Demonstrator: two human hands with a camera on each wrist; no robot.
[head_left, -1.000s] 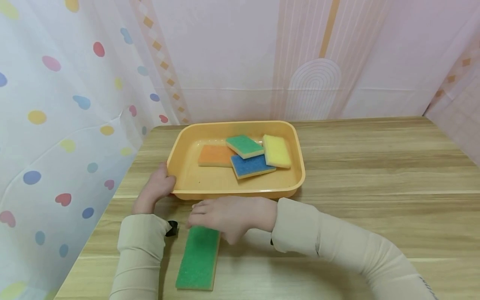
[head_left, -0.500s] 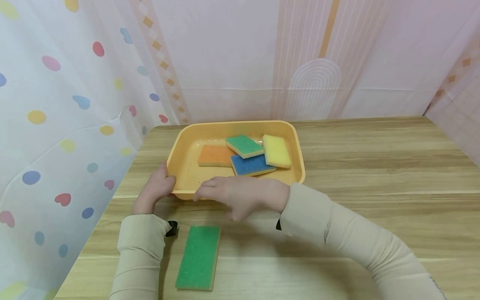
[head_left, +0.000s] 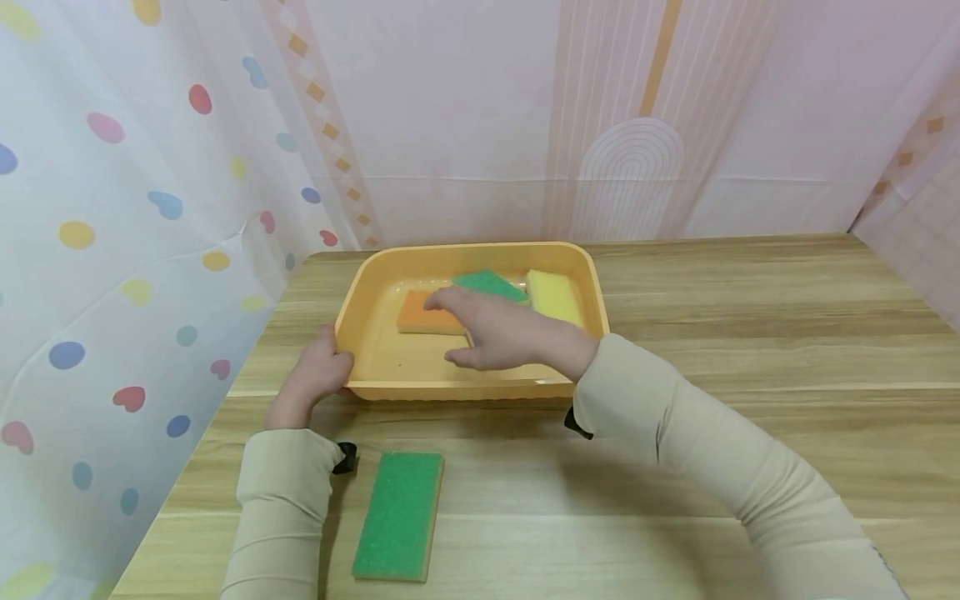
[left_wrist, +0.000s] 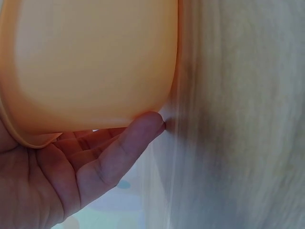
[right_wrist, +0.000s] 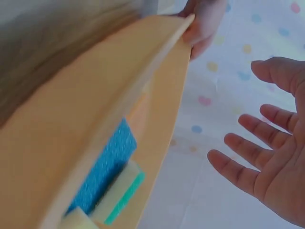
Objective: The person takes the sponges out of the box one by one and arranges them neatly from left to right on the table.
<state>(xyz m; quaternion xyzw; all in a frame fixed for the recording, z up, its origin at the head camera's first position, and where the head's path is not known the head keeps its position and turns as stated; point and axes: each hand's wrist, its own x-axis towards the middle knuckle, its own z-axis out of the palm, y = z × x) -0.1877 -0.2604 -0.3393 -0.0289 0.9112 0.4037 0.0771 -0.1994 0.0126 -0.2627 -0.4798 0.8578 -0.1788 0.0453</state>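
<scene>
My left hand (head_left: pixel 311 371) holds the left front corner of a yellow-orange plastic tub (head_left: pixel 450 390). In the left wrist view its fingers (left_wrist: pixel 121 155) curve around the tub's outer wall. My right hand (head_left: pixel 498 329) hovers above the tub with fingers spread and nothing in them. Inside the tub lie an orange sponge (head_left: pixel 420 313), a green-topped sponge (head_left: pixel 491 283) and a yellow sponge (head_left: pixel 553 293). The right hand covers a blue sponge (right_wrist: pixel 107 167) in the head view, though the right wrist view shows it. Another green sponge (head_left: pixel 399 517) lies flat on the table in front of the tub.
The tub stands on a wood-grain table (head_left: pixel 750 350) near its back edge. A curtain with coloured dots (head_left: pixel 150 292) hangs along the left side, and a pale patterned curtain (head_left: pixel 465 108) hangs behind.
My right hand has risen from the far end of the green sponge on the table and moved forward over the tub. The left hand and the sponges have stayed put.
</scene>
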